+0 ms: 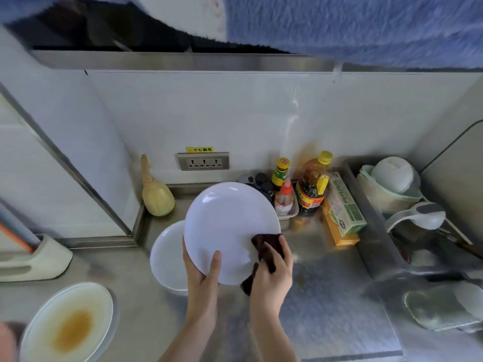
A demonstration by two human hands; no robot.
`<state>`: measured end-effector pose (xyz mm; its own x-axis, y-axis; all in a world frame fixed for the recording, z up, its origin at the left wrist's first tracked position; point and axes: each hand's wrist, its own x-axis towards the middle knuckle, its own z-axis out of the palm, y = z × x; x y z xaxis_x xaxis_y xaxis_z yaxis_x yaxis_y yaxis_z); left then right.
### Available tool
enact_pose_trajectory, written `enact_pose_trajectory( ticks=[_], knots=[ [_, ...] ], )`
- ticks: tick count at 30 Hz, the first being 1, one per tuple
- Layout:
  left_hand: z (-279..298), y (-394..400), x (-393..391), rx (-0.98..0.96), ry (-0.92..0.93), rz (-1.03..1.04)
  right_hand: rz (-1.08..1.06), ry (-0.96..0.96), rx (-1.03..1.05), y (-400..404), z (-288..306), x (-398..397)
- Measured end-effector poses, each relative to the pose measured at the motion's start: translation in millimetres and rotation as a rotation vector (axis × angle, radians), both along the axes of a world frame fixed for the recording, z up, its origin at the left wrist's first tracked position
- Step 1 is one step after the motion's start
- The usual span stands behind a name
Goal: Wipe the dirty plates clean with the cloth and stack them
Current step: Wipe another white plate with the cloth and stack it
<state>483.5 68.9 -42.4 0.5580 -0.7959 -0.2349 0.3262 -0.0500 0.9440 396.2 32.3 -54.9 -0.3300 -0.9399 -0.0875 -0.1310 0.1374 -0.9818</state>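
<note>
My left hand (202,275) grips the lower rim of a white plate (224,226), held tilted above the steel counter with its face toward me. My right hand (271,273) presses a dark brown cloth (266,248) against the plate's lower right edge. Beneath and left of it, a second white plate (167,257) rests on the counter, partly hidden by the held one. A third plate (68,325), smeared with brown sauce, lies at the near left.
Sauce and oil bottles (312,186) and a green box (345,207) crowd the back behind the plate. A yellow gourd-shaped brush (156,197) leans in the corner. A sink (418,231) with bowls and a ladle lies right. A knife block (34,259) stands left.
</note>
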Motion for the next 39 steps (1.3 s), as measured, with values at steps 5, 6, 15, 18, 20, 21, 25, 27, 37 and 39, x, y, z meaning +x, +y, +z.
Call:
enact_pose_trajectory(
  ticks=[5,6,15,18,20,21,25,27,37,39],
  knots=[
    [18.0,-23.0,66.4,0.147,-0.101,-0.112,0.155,0.061,-0.059,-24.1,-3.5,-18.2],
    [22.6,-29.5,78.1,0.173,-0.113,-0.168,0.21,0.073,-0.068,-28.4,-2.4,-20.2],
    [8.0,-32.4,80.9,0.279,-0.043,0.037,0.267,0.049,-0.004,-39.3,-4.2,-11.6],
    [-11.2,-25.0,76.7,0.294,0.019,0.18,0.156,-0.122,0.061,-17.6,-12.6,7.7],
    [-20.2,-21.1,78.2,0.305,0.069,0.247,0.149,-0.106,0.084,0.3,-23.0,23.9],
    [-23.0,-18.2,79.3,0.306,0.079,0.256,0.139,-0.083,0.094,7.4,-28.8,31.3],
    [-35.0,0.5,95.0,0.279,0.079,0.196,0.146,-0.039,0.168,12.9,-42.4,45.3],
    [-45.3,7.8,113.9,0.285,0.123,0.108,0.235,-0.013,0.182,7.1,-48.1,44.3],
    [-79.5,15.5,168.9,0.478,-0.079,0.051,0.432,0.123,0.155,-0.5,-56.5,64.6],
    [-83.5,12.1,170.8,0.483,-0.07,0.085,0.406,0.098,0.164,7.7,-63.6,69.4]
  ],
)
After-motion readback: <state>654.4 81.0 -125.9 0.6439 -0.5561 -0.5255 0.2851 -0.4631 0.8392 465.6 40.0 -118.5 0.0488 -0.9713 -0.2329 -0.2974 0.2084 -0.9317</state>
